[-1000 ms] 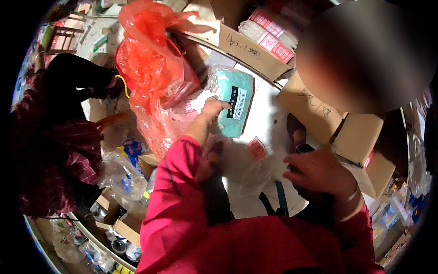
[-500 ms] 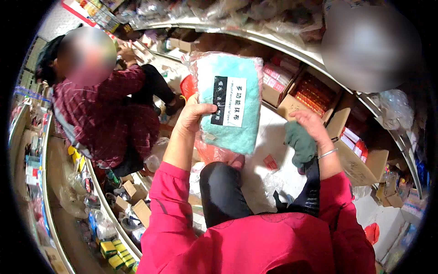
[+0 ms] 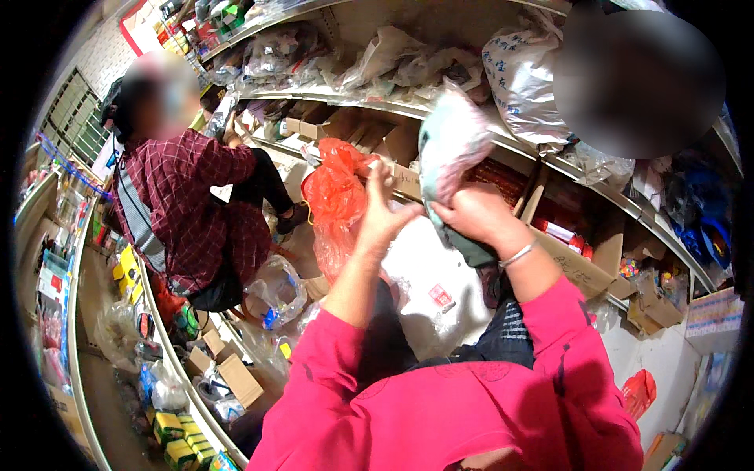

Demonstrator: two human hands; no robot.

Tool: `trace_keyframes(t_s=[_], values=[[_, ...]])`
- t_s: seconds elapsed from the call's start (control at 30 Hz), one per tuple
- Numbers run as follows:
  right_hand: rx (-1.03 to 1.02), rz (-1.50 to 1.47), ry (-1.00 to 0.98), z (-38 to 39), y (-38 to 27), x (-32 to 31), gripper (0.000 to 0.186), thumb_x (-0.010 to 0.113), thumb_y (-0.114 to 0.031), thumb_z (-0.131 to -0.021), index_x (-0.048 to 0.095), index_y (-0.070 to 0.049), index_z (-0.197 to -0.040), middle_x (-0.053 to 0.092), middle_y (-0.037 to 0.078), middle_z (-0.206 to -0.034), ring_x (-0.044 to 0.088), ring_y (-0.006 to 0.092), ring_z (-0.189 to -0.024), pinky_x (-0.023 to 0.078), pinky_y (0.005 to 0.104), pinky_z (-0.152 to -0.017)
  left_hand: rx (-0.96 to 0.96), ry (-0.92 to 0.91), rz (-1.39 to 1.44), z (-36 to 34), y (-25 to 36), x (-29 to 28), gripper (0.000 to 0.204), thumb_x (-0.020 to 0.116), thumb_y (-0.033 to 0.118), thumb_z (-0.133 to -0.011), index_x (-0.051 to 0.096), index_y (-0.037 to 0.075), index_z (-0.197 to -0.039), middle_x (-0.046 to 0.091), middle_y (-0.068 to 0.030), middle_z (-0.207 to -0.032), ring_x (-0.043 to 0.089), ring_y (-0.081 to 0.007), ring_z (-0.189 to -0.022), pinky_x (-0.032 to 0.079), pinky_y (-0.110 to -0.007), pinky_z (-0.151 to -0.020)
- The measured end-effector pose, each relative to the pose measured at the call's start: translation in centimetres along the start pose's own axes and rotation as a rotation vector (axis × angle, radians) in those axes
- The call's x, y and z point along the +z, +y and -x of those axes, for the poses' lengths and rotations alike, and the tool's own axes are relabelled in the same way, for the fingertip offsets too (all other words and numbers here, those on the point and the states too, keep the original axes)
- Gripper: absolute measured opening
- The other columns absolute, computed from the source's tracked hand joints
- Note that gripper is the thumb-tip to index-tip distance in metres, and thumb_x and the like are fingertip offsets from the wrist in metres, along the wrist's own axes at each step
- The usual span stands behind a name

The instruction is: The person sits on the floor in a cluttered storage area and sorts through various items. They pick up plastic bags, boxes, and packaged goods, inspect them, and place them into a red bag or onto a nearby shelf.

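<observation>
While the left hand [image 3: 382,218] has its grip spread, the right hand [image 3: 487,217] pinches a blurred, tilted, pale green and pinkish pack [image 3: 455,145] above the white floor [image 3: 426,271], before loaded shelves [image 3: 628,201].

Above your right grip [image 3: 477,213], the bundle [image 3: 449,141] shows pale mint green and pinkish white; the cloth [image 3: 471,250] just below that grip is dark green. Just left of your left grip [image 3: 382,206], the translucent bag [image 3: 331,192] is orange-red. Your sleeves [image 3: 334,353] are vivid pinkish red, and the bracelet [image 3: 517,255] behind your right grip is silvery. Well left of both grips, a co-worker's shirt [image 3: 200,177] is maroon, checked with thin pale lines. Below and between your grips, a red-and-white packet [image 3: 441,297] lies on white floor [image 3: 420,259].
</observation>
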State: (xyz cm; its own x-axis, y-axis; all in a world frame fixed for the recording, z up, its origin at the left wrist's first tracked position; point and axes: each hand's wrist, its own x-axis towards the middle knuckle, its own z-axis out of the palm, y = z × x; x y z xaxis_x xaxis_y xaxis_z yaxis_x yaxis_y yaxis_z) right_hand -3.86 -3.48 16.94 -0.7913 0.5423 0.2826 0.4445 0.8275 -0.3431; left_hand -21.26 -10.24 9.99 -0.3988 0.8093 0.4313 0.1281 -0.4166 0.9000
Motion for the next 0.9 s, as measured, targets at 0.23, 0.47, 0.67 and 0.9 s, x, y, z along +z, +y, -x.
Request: trace_keyframes(t_s=[0.23, 0.47, 0.67, 0.9], values=[[-0.285, 0.071, 0.004, 1.3, -4.5, 0.0, 0.047, 0.059, -0.038, -0.071, 0.050, -0.009, -0.107, 0.057, 0.015, -0.063, 0.057, 0.0332, -0.058, 0.045, 0.0410, -0.051, -0.445, 0.190, 1.012, 2.8, 2.3, -1.0, 0.043, 0.058, 0.022, -0.070, 0.050, 0.004, -0.108, 0.055, -0.0105, -0.101, 0.052, -0.0268, -0.095, 0.039, -0.042, -0.087], [-0.073, 0.002, 0.075, 2.8, -1.5, -0.3, 0.045, 0.059, -0.039, -0.072, 0.051, -0.012, -0.107, 0.058, 0.017, -0.070, 0.058, 0.0334, -0.064, 0.045, 0.0399, -0.056, -0.351, -0.015, 1.027, 3.3, 1.4, -4.9, 0.052, 0.057, 0.012, -0.061, 0.048, 0.001, -0.111, 0.054, -0.0129, -0.109, 0.048, -0.0313, -0.103, 0.033, -0.049, -0.092], [0.040, -0.067, 0.013, 3.0, -2.7, -0.6, 0.066, 0.063, -0.044, -0.068, 0.041, -0.011, -0.120, 0.059, 0.018, -0.070, 0.058, 0.0338, -0.066, 0.046, 0.0403, -0.059, -0.377, 0.106, 0.864, 2.3, 1.6, -5.1, 0.041, 0.054, 0.015, -0.068, 0.051, -0.001, -0.106, 0.056, -0.0141, -0.104, 0.052, -0.0305, -0.097, 0.039, -0.043, -0.086], [-0.218, -0.350, 0.143, 0.6, 0.2, 6.2, 0.063, 0.061, -0.039, -0.070, 0.037, -0.011, -0.121, 0.055, 0.022, -0.099, 0.054, 0.0331, -0.090, 0.045, 0.0367, -0.075, 0.143, -0.046, -0.537, 2.3, 8.1, 4.8, 0.049, 0.049, 0.034, -0.081, 0.045, -0.003, -0.112, 0.047, -0.0236, -0.112, 0.043, -0.0369, -0.107, 0.033, -0.039, -0.093]])
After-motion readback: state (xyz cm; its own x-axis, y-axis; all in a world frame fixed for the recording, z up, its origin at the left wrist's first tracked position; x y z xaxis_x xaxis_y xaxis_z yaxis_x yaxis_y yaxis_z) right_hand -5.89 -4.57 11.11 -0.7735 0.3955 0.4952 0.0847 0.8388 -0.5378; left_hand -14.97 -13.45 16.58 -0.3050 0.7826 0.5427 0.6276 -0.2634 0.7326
